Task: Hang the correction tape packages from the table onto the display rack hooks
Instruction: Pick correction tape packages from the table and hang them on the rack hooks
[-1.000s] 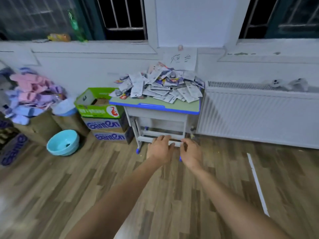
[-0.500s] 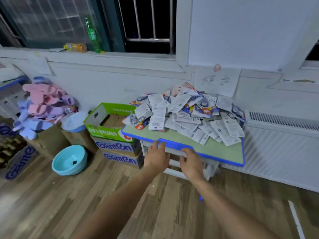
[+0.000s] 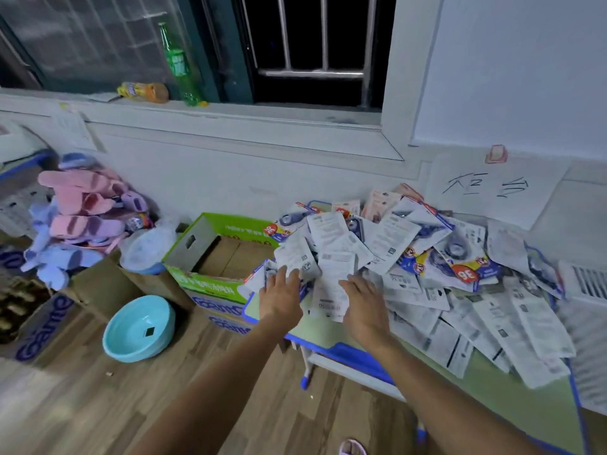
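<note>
A: Nearest the camera?
B: Showing a toe in a pink slipper (image 3: 352,448) at the bottom edge, on the wooden floor (image 3: 82,405). Two bare forearms reaching forward over it.

A: Hands?
B: Left hand (image 3: 280,298) lying palm down on the near left corner of the pile, fingers (image 3: 289,275) loosely spread, tips touching a white package back. Right hand (image 3: 366,307) just beside it, palm down, fingers loosely extended over another white card. Gripping anything: cannot tell, undersides hidden.

A: And the packages?
B: Correction tape packages (image 3: 427,257) heaped loose on the green, blue-edged surface (image 3: 525,408), spilling toward its right and back edges. Mostly lying printed white backs up; a few showing blue and yellow fronts with a red "36" sticker.

A: Left of that?
B: Sitting on the floor, a light blue basin (image 3: 138,328). Standing beside the surface, an open green carton (image 3: 210,254) stacked on printed boxes. Further left, piling up, pink and purple slippers (image 3: 78,211).

A: Farthest?
B: Hanging on the wall behind the pile, a handwritten paper sheet (image 3: 492,188). Standing on the window sill (image 3: 230,116), a green bottle (image 3: 177,64), an orange bottle (image 3: 144,91) lying beside it. Barred dark window above.
</note>
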